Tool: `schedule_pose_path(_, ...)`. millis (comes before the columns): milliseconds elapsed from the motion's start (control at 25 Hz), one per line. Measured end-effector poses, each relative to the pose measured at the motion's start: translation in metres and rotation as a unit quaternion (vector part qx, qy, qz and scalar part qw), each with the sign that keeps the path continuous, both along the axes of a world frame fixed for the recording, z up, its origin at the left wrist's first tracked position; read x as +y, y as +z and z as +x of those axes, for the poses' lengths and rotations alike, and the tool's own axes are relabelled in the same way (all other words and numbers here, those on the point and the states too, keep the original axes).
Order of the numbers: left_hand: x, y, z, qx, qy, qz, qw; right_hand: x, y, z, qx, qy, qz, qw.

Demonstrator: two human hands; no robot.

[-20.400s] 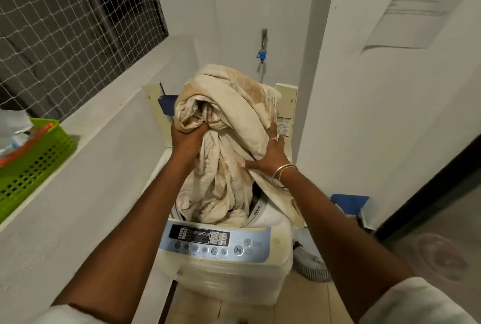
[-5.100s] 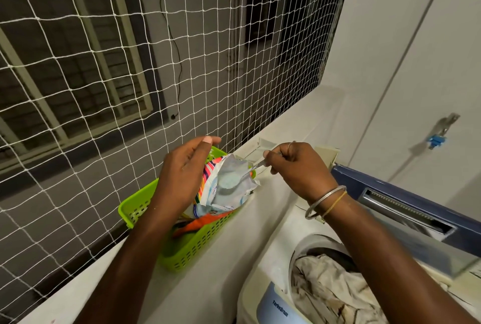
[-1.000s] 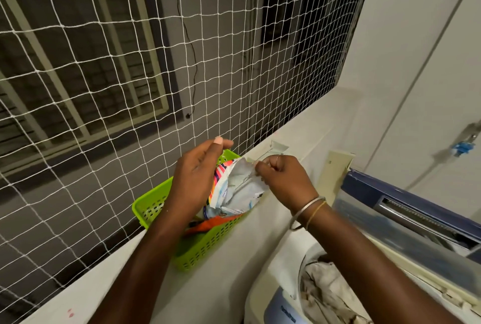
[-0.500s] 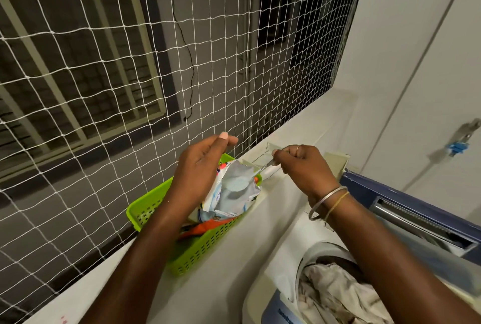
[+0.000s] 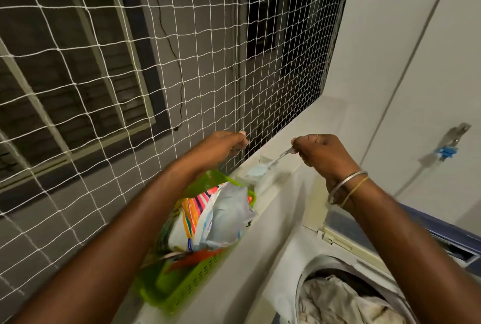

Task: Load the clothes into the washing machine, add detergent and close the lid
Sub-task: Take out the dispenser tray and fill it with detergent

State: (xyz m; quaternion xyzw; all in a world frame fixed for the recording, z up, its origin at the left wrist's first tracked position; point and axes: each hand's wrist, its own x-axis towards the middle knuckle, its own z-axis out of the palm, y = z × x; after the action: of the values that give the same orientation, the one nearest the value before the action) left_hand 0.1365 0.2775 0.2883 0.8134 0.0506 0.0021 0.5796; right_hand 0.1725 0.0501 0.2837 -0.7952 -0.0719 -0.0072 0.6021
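My right hand pinches the handle of a small spoon that carries pale detergent powder, held above the white ledge. My left hand hovers above the striped detergent bag with fingers loosely curled and apart from the bag. The bag stands open in a green basket on the ledge. At lower right the washing machine shows its round opening with beige clothes inside. Its blue lid stands raised behind my right forearm.
White netting covers the window right behind the basket and my left hand. A wall tap with a blue fitting is at far right. Orange items lie in the basket under the bag.
My right hand has drawn the filled spoon up out of the bag and to the right. My left hand has lifted off the bag's mouth.
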Motion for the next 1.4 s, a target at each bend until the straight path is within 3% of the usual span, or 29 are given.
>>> schedule_pose_path(320,0.001,-0.039,0.078,0.137,-0.025,-0.002,0.990,0.013,-0.038,0.084,0.062,-0.025,-0.027,0.997)
schedule_pose_path(640,0.009,-0.075,0.124,0.211,-0.026,-0.022,0.977,0.017,-0.087,0.131,0.105,0.015,-0.144,0.984)
schedule_pose_path(880,0.006,-0.089,0.125,0.242,-0.050,-0.029,0.968,0.020,-0.089,0.129,0.030,0.029,-0.195,0.980)
schedule_pose_path(1120,0.002,-0.084,0.121,0.237,-0.045,-0.031,0.970,0.020,-0.085,0.122,-0.152,0.066,-0.198,0.966)
schedule_pose_path(1280,-0.001,-0.073,0.115,0.210,-0.052,-0.033,0.976,0.014,-0.078,0.105,-0.265,0.068,-0.225,0.935)
schedule_pose_path(1400,-0.003,-0.061,0.103,0.182,-0.055,-0.030,0.981,0.007,-0.071,0.092,-0.256,0.024,-0.207,0.944)
